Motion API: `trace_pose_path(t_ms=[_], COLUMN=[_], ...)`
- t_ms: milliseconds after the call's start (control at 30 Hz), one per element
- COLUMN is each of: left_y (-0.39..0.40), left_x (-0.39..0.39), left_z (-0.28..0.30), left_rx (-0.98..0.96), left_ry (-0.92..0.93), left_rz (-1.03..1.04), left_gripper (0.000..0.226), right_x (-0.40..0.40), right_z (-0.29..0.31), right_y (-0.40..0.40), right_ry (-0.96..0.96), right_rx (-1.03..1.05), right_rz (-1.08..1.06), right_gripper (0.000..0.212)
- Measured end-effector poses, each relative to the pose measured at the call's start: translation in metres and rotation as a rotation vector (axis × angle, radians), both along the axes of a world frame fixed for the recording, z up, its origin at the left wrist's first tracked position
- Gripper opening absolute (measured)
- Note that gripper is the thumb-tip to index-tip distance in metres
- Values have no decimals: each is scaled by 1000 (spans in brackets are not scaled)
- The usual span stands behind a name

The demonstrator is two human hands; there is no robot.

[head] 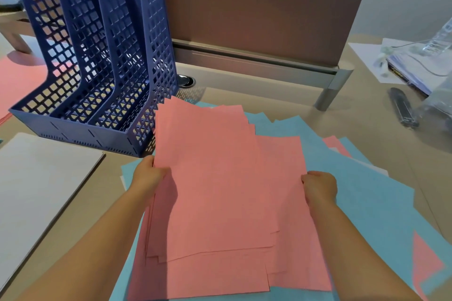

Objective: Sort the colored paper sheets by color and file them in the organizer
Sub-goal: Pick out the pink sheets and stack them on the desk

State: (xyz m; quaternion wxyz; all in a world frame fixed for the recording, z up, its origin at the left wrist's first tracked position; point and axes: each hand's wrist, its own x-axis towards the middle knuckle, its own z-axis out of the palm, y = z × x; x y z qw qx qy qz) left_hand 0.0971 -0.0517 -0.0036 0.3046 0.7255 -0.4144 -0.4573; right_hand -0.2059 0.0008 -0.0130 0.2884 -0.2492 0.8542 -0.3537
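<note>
Beige desk under me, a brown divider panel (256, 7) standing along the far edge. I have both hands on the pink stack (220, 190) — my left hand (149, 173) pinches its left edge, thumb on top, and my right hand (319, 187) is curled closed on the right edge. The stack's long axis runs near to far, its sheets fanned and uneven, and it rests over the blue sheets (367, 190) spread beneath. The blue organizer (97, 61) stands far and to the left, just beside the stack's far left corner, its three slots apparently empty and opening toward me. My left hand is the nearer one to it, so I judge the stack must be squared, then carried far-left and slid in end-first. A white pile (36, 178) lies near left; more pink paper (17, 80) shows behind the organizer. How many pink sheets remain buried in the blue I cannot tell — only corners peek out at right. My fingers under the stack are hidden.
</note>
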Motion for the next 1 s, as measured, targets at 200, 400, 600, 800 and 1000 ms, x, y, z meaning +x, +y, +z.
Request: trace_pose_path(t_ms=[200, 400, 600, 800, 1000], left_y=[-16, -15, -21, -33, -29], left_x=[-2, -7, -10, -5, -7], left_z=[2, 7, 16, 14, 9], left_rx=[14, -168, -222, -36, -114], left_ry=[-32, -84, 12, 283, -194], left_rz=[-31, -186, -238, -241, -245], left_gripper=[15, 14, 25, 23, 16], right_x=[2, 9, 12, 23, 39], right_z=[1, -1, -6, -2, 5], right_y=[-11, -24, -31, -31, -33], right_ry=[171, 85, -10, -157, -261], right_rx=[48, -24, -9, -26, 3], right_rz=[156, 128, 183, 211, 291], right_gripper=[23, 19, 23, 26, 24])
